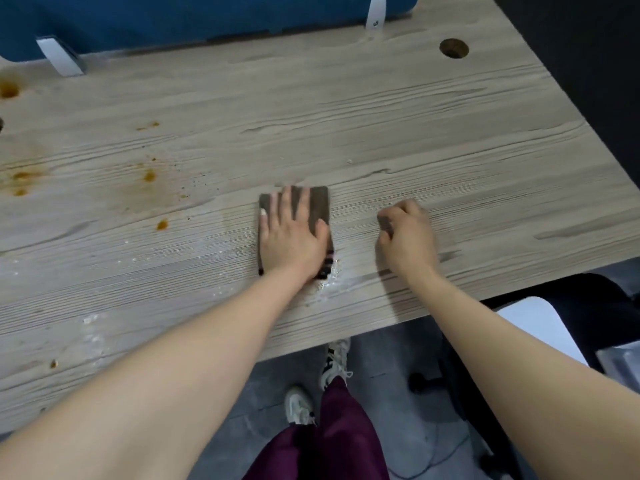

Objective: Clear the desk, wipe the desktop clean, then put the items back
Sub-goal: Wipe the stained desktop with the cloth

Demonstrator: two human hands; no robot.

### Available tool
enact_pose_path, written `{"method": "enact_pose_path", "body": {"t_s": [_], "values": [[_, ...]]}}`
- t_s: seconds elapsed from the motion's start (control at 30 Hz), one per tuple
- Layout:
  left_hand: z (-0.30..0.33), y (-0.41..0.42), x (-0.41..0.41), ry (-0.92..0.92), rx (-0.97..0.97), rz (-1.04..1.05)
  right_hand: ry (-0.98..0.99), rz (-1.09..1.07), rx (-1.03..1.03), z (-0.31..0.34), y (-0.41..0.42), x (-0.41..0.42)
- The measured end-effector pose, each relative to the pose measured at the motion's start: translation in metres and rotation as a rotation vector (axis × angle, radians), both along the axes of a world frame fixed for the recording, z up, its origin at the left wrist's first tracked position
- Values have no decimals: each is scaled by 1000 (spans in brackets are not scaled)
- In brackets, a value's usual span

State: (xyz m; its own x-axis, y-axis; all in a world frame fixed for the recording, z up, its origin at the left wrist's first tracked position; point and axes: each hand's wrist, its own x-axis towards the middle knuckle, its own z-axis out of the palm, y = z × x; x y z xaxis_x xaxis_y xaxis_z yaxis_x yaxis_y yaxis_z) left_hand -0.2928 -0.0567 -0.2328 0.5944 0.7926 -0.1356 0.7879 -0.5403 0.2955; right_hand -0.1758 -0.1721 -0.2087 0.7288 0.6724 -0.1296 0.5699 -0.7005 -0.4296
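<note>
While the wipe runs: cloth (313,206) centre tabletop (381,126), left hand (294,233) pressing it, fingers flat and spread.
Right hand (407,230): at 3 o'clock, fingers curled round a small dark scrap; what it is, cannot tell.
Technique: keep the palm flat, sweep long overlapping strokes toward 9 o'clock.
Targets: orange stains (149,174), white crumbs (329,282).
Surface: grooved wood grain, traps grit.

Left hand (292,233) covers most of the brown cloth (318,206). Right hand (407,230) curls over a small dark item, unidentifiable. Chair (554,327) cut off at right edge.
</note>
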Motion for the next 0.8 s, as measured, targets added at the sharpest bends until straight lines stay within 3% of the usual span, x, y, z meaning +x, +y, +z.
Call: {"method": "enact_pose_path", "body": {"t_s": [0.13,0.27,0.43,0.57,0.7,0.8], "values": [[1,-61,3,-21,-22,-238,14,-20,2,3,-16,-5],[1,-36,-11,26,-45,-447,7,-7,-49,4,-25,-9],[1,19,-40,90,-25,-197,-9,8,-78,2,-27,-16],[0,-15,-25,41,-2,-2,-16,33,-55,-1,-31,-13],[-6,-88,-2,-16,10,-136,31,77,4,-1,-41,-9],[-4,-99,-1,7,-1,-248,53,60,38,0,-51,-7]]}}
